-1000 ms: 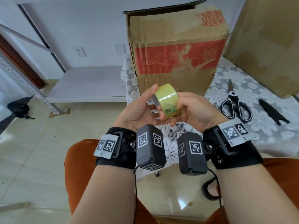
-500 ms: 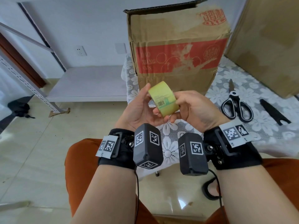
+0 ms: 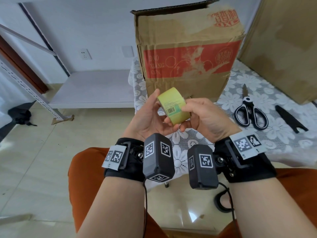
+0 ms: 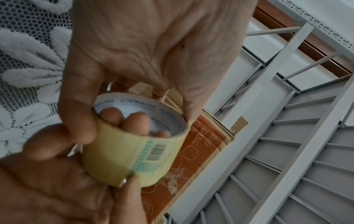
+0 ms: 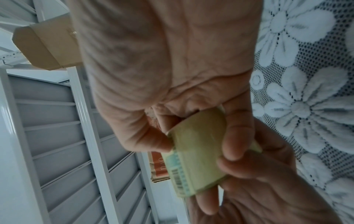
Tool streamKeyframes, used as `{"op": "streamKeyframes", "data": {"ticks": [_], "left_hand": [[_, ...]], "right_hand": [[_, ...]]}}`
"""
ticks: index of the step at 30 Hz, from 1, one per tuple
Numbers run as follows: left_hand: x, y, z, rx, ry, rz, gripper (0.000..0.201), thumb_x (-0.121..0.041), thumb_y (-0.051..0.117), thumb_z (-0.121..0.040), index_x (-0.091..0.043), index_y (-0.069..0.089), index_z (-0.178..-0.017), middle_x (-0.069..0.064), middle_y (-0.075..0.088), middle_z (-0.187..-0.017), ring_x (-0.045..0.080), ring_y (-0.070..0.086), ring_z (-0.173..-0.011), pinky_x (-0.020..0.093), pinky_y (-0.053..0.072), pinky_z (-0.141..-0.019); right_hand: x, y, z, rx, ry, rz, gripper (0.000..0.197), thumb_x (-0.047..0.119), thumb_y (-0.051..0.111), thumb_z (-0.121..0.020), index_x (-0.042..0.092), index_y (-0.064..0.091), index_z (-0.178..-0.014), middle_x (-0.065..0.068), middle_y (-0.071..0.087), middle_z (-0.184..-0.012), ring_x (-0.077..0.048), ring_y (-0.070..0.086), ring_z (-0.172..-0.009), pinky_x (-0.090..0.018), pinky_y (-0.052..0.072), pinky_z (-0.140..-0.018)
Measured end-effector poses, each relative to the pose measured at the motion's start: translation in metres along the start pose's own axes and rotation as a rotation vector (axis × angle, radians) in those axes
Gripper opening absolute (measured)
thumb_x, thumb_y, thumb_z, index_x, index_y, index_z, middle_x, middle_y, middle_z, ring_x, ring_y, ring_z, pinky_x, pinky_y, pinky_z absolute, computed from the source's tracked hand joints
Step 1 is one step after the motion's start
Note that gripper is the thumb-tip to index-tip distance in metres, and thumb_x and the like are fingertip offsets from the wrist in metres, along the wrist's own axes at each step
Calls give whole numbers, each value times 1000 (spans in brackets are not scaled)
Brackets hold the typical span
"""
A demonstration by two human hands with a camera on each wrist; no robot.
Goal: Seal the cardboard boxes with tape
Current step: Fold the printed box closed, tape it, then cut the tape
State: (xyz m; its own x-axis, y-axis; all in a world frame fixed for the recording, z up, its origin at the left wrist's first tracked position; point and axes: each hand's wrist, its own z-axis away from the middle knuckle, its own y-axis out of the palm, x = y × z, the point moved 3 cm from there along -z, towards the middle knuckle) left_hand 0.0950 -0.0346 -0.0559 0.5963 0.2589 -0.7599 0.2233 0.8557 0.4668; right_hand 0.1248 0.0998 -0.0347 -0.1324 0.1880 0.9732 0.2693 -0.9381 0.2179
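Note:
A yellowish roll of tape with a barcode label is held over the table's near edge, between both hands. My left hand grips it from the left, thumb up along the rim. My right hand grips it from the right. In the left wrist view some fingers reach inside the tape roll's core and a thumbnail presses at the label's edge. The right wrist view shows the tape roll pinched between thumb and fingers. A worn cardboard box with a red band stands upright behind, its top flap raised.
A lace tablecloth covers the table. Black-handled scissors and a black sheath lie to the right of my hands. A second large piece of cardboard stands at the far right. White metal shelving stands to the left.
The roll has been turned between my hands, so its barcode label now faces up towards me. Both hands stayed in place in front of the box.

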Motion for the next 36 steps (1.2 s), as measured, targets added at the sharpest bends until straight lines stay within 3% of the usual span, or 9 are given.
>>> {"op": "streamKeyframes", "data": {"ticks": [6,9,12,17,23,25,29,32,36], "left_hand": [[-4,0,0,1,58,19,80,-58,60,-75,-15,44,-141,19,66,-103,30,71,-71,39,61,-57],[-5,0,-1,-5,67,-4,69,-59,60,-75,-15,52,-128,17,71,-95,31,70,-71,40,62,-60],[-5,1,-1,33,70,-70,59,-61,54,-83,-14,58,-118,10,71,-78,25,69,-61,39,60,-66],[-7,2,4,87,99,-196,66,-66,49,-87,-15,59,-128,10,71,-98,20,69,-69,38,59,-73],[-9,-4,9,83,75,-180,84,-63,72,-75,-8,55,-136,23,51,-141,35,59,-114,54,43,-105],[-7,-5,9,107,73,-206,74,-62,67,-79,-8,62,-129,21,61,-128,32,62,-110,53,43,-106],[-5,-8,5,124,90,-205,55,-58,59,-78,-11,69,-107,-1,68,-66,15,66,-66,42,51,-86],[-5,-7,3,119,49,-194,74,-65,76,-66,-11,65,-116,-2,58,-63,19,56,-70,43,49,-84],[-4,-8,-2,128,37,-181,82,-67,79,-60,-13,63,-120,-2,55,-59,20,49,-69,39,48,-82]], "right_hand": [[-1,0,1,-5,-11,-17,35,-14,39,-80,-2,67,-95,-23,70,-87,-24,65,-72,-28,45,-54],[-3,0,1,-4,-23,-43,28,-3,50,-74,1,70,-92,-20,70,-84,-21,65,-70,-27,44,-53],[-4,0,2,-11,-35,-54,16,15,62,-85,4,70,-93,-16,71,-78,-17,64,-64,-23,43,-51],[-4,-3,1,-66,-39,-173,22,27,59,-80,6,66,-81,-9,65,-62,-13,59,-52,-21,39,-43],[-15,-5,-1,-68,-8,-241,32,39,54,-82,18,69,-63,-4,60,-55,-15,53,-48,-19,39,-38],[-19,-6,-2,-62,1,-264,37,42,51,-84,20,67,-59,-2,58,-54,-19,49,-51,-20,39,-38],[-24,-6,0,-9,-5,-351,31,36,57,-85,17,67,-63,-3,60,-59,-15,57,-56,-20,44,-43],[-27,-7,1,83,-31,-420,21,32,77,-74,13,69,-75,-5,65,-69,-15,63,-66,-21,50,-50],[-30,-8,2,155,-62,-429,21,25,83,-68,14,72,-83,-6,69,-77,-15,68,-74,-21,54,-56]]}}
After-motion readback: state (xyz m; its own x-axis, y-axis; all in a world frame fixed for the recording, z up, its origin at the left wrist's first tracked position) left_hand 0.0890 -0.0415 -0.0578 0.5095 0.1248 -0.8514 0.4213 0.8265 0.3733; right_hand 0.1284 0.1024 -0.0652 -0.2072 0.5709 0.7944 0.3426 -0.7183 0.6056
